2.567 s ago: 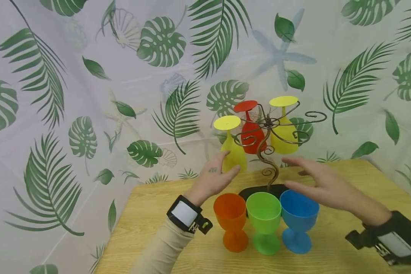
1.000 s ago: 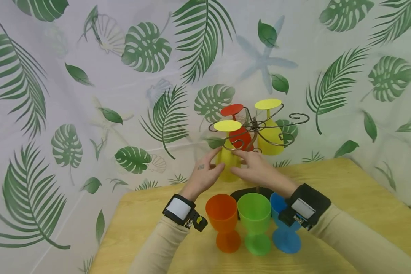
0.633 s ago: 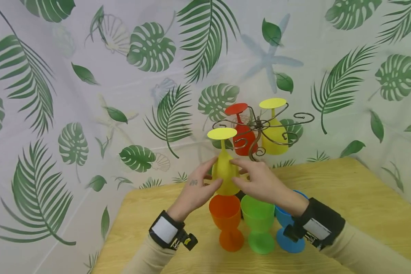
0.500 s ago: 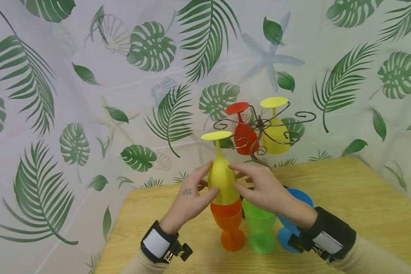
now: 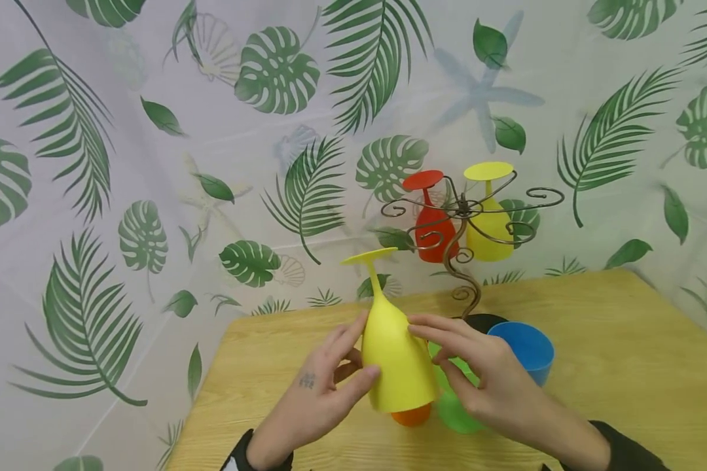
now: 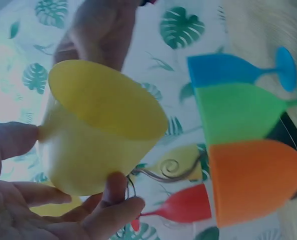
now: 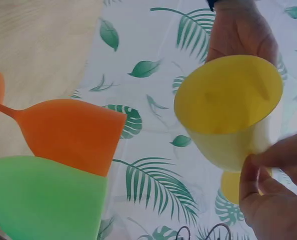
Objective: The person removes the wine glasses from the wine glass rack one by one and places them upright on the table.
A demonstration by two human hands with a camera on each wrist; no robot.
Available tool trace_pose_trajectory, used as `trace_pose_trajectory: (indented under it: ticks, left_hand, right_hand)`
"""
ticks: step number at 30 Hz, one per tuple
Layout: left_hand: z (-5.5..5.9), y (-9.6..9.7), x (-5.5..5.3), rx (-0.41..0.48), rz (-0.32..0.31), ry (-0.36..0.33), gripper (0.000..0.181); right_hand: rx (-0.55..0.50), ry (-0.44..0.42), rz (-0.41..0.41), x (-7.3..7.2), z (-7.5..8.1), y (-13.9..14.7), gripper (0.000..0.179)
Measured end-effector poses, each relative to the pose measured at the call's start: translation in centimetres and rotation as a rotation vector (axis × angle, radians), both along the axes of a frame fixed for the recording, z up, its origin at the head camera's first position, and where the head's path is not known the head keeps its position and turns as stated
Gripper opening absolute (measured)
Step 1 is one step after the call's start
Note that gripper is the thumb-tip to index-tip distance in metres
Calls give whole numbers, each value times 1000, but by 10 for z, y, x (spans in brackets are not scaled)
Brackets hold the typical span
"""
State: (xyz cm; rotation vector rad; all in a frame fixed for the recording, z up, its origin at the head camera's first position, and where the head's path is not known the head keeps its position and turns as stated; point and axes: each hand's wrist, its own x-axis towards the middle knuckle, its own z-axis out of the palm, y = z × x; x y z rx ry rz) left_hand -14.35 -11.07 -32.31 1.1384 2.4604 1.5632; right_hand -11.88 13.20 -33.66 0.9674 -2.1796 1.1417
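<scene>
A yellow plastic goblet (image 5: 396,356) is held upside down and tilted in front of me, its foot up and to the left. My left hand (image 5: 324,386) grips the bowl from the left, thumb in front and fingers behind. From the right, my right hand (image 5: 489,376) holds the bowl's other side with its fingertips. In the left wrist view the goblet's open mouth (image 6: 108,100) faces the camera. An orange goblet (image 7: 73,132) and a green goblet (image 7: 43,195) stand upright on the table behind it, mostly hidden in the head view. A blue goblet (image 5: 524,350) stands beside them.
Behind the upright goblets stands a curled metal rack (image 5: 464,208) on a black base (image 5: 484,322). From it hang a red goblet (image 5: 435,229) and another yellow goblet (image 5: 489,229), upside down. The wooden table (image 5: 613,340) meets a leaf-patterned cloth backdrop (image 5: 171,157).
Both hands have taken the yellow goblet off the rack's left arm. They have brought it down and nearer, over the orange goblet, and its foot has tipped to the left.
</scene>
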Motion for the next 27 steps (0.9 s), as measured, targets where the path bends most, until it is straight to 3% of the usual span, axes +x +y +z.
trace_pose_trajectory:
  ticks: [4,7,11,14,15,18,21,24,27]
  left_hand:
    - [12,-1,16,-61,-49,-92,57]
    - [18,-2,24,-6,-159,-174,51]
    - [24,1,31,79,-279,-430,45]
    - [28,5,36,45,-247,-513,40]
    - [29,6,36,26,-237,-501,40]
    - [26,11,35,-46,-197,-345,44]
    - [18,15,30,-83,-179,-247,53]
    - [10,18,25,-76,-163,-231,56]
    - [4,19,21,-3,-119,-180,48]
  right_hand:
    - [18,24,45,15,0,10,74]
    - [-1,98,114,21,2,14,69]
    - [-36,172,178,28,4,16,62]
    - [-76,172,231,33,7,16,68]
    - [-89,161,245,34,8,15,71]
    - [-117,108,243,38,8,14,76]
    - [-115,-27,191,42,2,15,81]
    - [-113,-125,164,44,-4,15,81]
    - [-110,-201,115,45,-11,16,75]
